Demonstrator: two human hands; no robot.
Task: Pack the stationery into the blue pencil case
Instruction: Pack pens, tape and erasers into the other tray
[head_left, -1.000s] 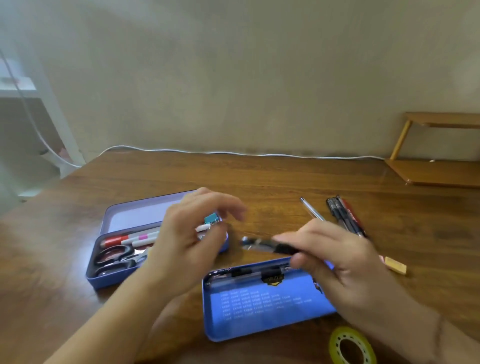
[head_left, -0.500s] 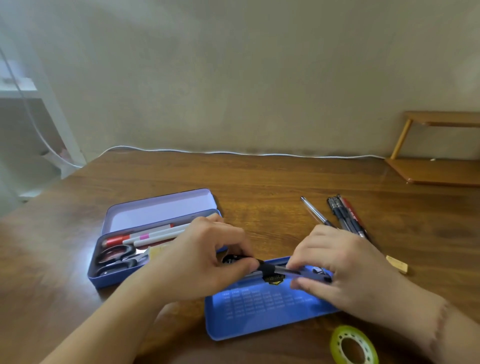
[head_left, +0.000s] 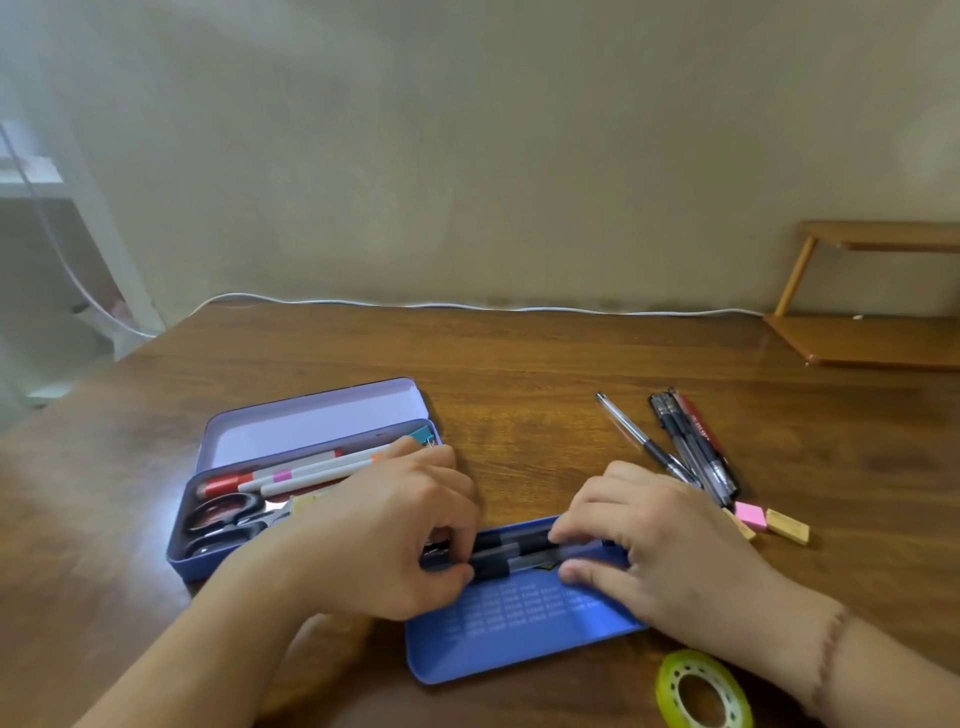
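Observation:
A blue pencil case tray (head_left: 519, 639) lies near the table's front edge with two dark pens (head_left: 519, 553) along its far side. My left hand (head_left: 384, 540) pinches the pens' left end, and my right hand (head_left: 660, 551) pinches their right end. To the left stands an open purple-blue tin (head_left: 311, 431) holding markers (head_left: 301, 473), scissors (head_left: 223, 519) and a teal clip. Several more pens (head_left: 685, 441) lie on the table to the right. A pink eraser (head_left: 750, 516) and a tan eraser (head_left: 788, 526) sit beside them.
A roll of yellow-green tape (head_left: 701, 691) lies at the front right. A white cable (head_left: 467, 305) runs along the wall at the table's back edge. A small wooden shelf (head_left: 872, 338) stands at the back right.
My right hand brought a dark pen down from the air into the blue tray. My left hand came over from the tin and took its left end. Both hands now hold it beside another pen.

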